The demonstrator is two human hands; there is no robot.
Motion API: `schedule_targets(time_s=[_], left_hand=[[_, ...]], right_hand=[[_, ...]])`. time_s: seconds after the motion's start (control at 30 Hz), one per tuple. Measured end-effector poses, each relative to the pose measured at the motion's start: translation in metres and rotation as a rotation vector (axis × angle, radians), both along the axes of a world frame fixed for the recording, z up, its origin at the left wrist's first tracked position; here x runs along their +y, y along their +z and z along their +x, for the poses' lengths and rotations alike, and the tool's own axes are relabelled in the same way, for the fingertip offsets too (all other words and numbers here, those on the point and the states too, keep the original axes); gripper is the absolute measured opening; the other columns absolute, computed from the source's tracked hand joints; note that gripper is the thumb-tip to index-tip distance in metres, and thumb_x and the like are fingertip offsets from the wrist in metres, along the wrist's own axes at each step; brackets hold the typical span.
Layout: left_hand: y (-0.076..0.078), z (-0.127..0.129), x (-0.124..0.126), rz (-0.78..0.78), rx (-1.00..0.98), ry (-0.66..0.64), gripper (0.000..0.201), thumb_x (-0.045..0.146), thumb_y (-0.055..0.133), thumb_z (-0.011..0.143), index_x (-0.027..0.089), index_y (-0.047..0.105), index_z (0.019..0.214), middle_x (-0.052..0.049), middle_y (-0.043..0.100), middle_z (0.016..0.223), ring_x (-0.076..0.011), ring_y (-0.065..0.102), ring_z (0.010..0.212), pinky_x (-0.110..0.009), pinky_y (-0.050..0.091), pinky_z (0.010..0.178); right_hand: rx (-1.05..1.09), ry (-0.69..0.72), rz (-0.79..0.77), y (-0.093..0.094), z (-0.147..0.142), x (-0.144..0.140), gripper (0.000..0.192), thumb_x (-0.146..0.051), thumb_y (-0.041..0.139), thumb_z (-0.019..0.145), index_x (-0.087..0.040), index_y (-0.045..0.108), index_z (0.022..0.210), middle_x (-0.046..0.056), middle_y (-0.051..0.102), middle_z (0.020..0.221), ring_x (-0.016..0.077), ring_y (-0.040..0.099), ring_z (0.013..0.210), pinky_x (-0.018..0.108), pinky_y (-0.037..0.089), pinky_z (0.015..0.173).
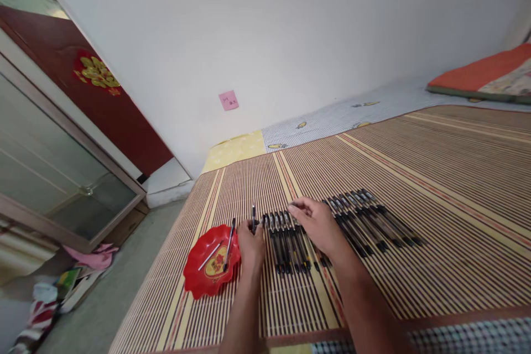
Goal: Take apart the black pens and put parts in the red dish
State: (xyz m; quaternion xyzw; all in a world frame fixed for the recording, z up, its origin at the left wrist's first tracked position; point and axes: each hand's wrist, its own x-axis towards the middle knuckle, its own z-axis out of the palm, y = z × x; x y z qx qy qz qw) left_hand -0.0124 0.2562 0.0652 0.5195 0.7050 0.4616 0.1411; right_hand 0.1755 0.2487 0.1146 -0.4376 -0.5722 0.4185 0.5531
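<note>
My left hand (251, 243) is closed around a black pen (254, 214), which points up out of the fingers. Just left of it is a red scalloped plate (192, 271). A dark-ended pen part (229, 243) lies across the plate's right side, and a thin white refill (209, 256) lies inside. My right hand (315, 221) is over a row of black pens (286, 243), its fingers pinched together. Whatever is between those fingertips is too small to make out. More black pens (373, 221) lie side by side to the right, partly hidden by my right hand and forearm.
A striped bamboo mat (415, 177) covers the bed. Behind it rises a white wall with a pink note (229, 100). An orange pillow (477, 72) lies at the far right. To the left are a glass-panelled door (62, 166) and the floor, with cloth items (89, 256) on it.
</note>
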Motion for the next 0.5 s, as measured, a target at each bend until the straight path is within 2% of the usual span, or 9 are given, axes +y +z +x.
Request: schedule_targets(time_s=[0.1,0.23,0.37,0.5], left_hand=[[-0.016,0.000,0.022,-0.038,0.053,0.053,0.006,0.014,0.062,0.077,0.014,0.062,0.083,-0.007,0.067,0.080,-0.0226,0.065,0.079,-0.034,0.048,0.076],[-0.026,0.005,0.029,-0.075,0.115,0.102,0.015,0.008,0.064,0.075,0.013,0.062,0.089,-0.008,0.066,0.084,-0.0220,0.065,0.084,-0.032,0.046,0.077],[-0.027,0.008,0.026,-0.090,0.169,0.111,0.018,0.005,0.067,0.072,0.013,0.063,0.087,-0.009,0.066,0.087,-0.0242,0.065,0.091,-0.033,0.046,0.080],[-0.020,0.009,0.021,-0.078,0.207,0.111,0.019,0.005,0.064,0.075,0.013,0.062,0.092,-0.012,0.067,0.091,-0.0259,0.065,0.095,-0.035,0.046,0.083]], right_hand=[[0.025,0.005,-0.004,-0.002,0.008,0.002,0.027,-0.044,0.059,0.083,-0.018,0.065,0.084,0.004,0.067,0.077,0.0196,0.064,0.074,0.031,0.049,0.071],[0.063,-0.005,-0.001,-0.004,0.011,0.004,0.026,-0.043,0.060,0.082,-0.018,0.064,0.082,0.003,0.065,0.073,0.0193,0.064,0.070,0.031,0.048,0.068],[0.052,0.001,-0.003,-0.001,0.010,0.002,0.026,-0.043,0.058,0.085,-0.018,0.064,0.084,0.003,0.065,0.075,0.0189,0.063,0.071,0.030,0.047,0.068],[0.042,0.020,-0.011,0.004,0.010,-0.002,0.026,-0.043,0.056,0.086,-0.018,0.063,0.083,0.003,0.064,0.074,0.0187,0.062,0.072,0.030,0.047,0.068]])
